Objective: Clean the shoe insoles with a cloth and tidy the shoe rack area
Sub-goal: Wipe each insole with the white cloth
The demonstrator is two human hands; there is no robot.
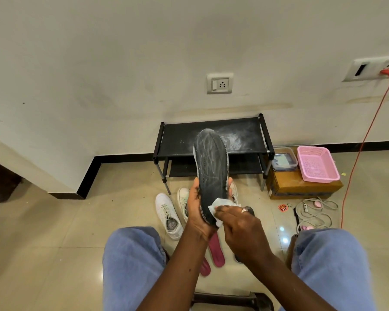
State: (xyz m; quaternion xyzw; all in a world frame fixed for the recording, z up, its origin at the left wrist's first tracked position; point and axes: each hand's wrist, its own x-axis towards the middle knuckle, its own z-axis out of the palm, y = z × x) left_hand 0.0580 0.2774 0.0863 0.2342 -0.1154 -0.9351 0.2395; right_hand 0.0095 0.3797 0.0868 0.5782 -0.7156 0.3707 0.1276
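Head view — which way does the insole [211,162] lie?
Toe up toward the rack [182,140], heel low, long axis running away from the person. Left hand [197,212] curls round its lower edge; right hand [240,225] presses a cloth [219,202] on the heel, fingers bent round it, so the wipe, I'd say, runs upward.
And the stuff itself?
Dark, looks bendy, streaked with white powder — the cloth is thin, white, crumpled. Rack's black shelf is dusted too.
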